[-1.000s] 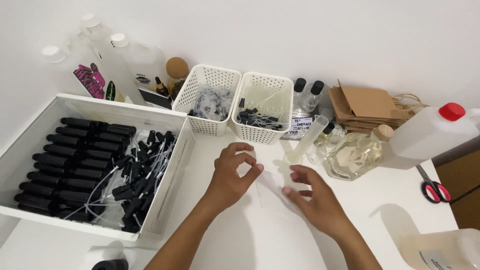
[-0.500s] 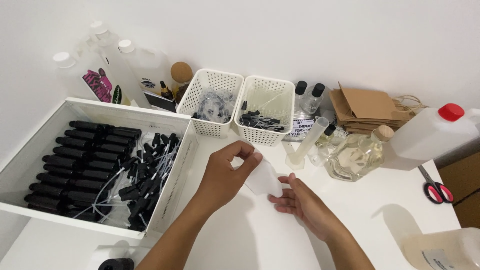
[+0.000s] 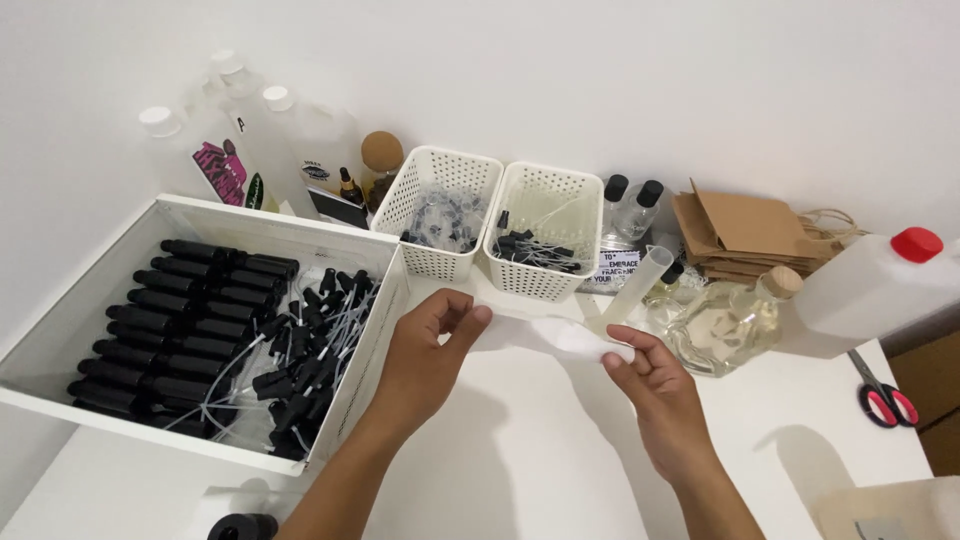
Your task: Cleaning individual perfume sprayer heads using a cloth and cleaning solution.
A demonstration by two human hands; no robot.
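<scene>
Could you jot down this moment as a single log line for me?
left hand: pinching one end of white paper strip | right hand: pinching other end | strip: stretched above white table | nearby: tray of black bottles

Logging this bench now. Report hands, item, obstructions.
Left hand and right hand each pinch an end of a white strip, stretched above the table. Nothing between them; white baskets behind.

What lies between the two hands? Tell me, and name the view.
In the head view, a white sheet spans the gap between the left hand and the right hand, pinched at each end by the fingers. Under it is bare white table.
</scene>
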